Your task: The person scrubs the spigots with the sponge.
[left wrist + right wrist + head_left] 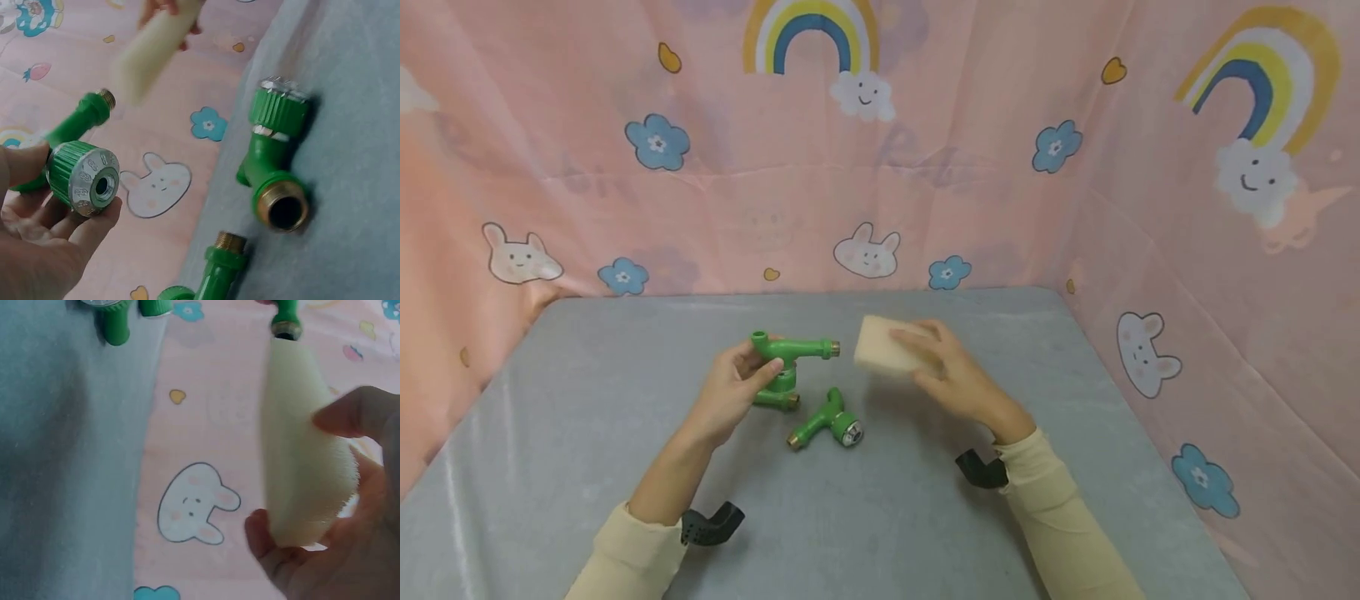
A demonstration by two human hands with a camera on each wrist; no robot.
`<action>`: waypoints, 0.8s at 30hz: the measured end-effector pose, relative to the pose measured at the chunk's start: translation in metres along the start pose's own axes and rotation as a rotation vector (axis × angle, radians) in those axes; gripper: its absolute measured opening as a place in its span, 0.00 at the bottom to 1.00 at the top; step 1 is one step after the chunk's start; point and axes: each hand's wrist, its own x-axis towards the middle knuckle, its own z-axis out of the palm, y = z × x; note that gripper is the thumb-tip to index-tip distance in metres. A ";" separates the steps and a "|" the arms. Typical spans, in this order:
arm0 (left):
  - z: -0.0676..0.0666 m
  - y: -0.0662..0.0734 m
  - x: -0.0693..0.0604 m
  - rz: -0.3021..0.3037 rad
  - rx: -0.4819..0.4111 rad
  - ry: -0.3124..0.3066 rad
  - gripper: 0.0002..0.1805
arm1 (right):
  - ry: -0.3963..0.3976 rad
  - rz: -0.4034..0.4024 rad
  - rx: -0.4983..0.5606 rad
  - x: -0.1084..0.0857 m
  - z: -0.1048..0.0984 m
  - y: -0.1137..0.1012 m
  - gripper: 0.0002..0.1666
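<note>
My left hand (730,387) holds a green faucet (801,348) up off the table, its brass threaded end pointing right. In the left wrist view the thumb and fingers grip it close to its ribbed knob (84,178) with a silver face. A pale cream sponge (887,346) is pinched between the thumb and fingers of my right hand (958,379), just right of the faucet's threaded end. In the right wrist view the sponge (294,450) looks slightly squeezed. Head view: a small gap separates sponge and faucet.
A second green faucet (827,425) lies on the grey table (895,517) between the hands. Another green faucet (778,400) lies partly hidden behind the left hand. Pink patterned cloth (715,217) rises at the back and right side. Black wrist mounts (713,525) stick out from both sleeves.
</note>
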 end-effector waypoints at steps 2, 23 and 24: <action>0.003 -0.001 0.001 -0.038 -0.023 -0.005 0.20 | 0.060 -0.046 0.016 0.001 0.002 -0.004 0.38; -0.004 0.003 0.004 -0.285 -0.265 -0.114 0.30 | 0.193 -0.079 -0.226 0.003 0.010 -0.009 0.37; -0.004 0.003 0.004 -0.294 -0.267 -0.116 0.31 | 0.204 -0.065 -0.210 0.003 0.009 -0.009 0.38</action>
